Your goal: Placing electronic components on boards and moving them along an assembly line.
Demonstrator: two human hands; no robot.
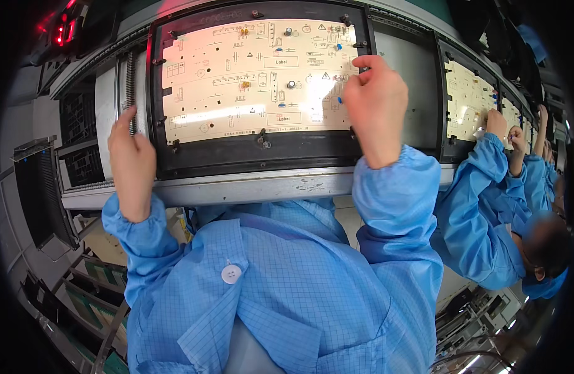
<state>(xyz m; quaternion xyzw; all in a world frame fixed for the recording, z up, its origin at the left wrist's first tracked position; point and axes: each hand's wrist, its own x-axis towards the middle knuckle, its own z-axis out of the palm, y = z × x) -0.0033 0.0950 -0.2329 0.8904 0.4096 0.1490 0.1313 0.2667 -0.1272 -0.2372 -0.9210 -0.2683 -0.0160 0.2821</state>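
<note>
Your left hand [132, 163] grips the black carrier frame [249, 159] edge. Your right hand [375, 100] pinches closed on the circuit board [237, 81] — whether it holds a part, I cannot tell.

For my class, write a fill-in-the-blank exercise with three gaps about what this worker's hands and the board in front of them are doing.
1. The left hand rests on the ____ edge of the black frame.
2. The right hand is closed over the ____ side of the cream circuit board.
3. Both sleeves are ____ in colour.

Missing words: left; right; blue
</note>
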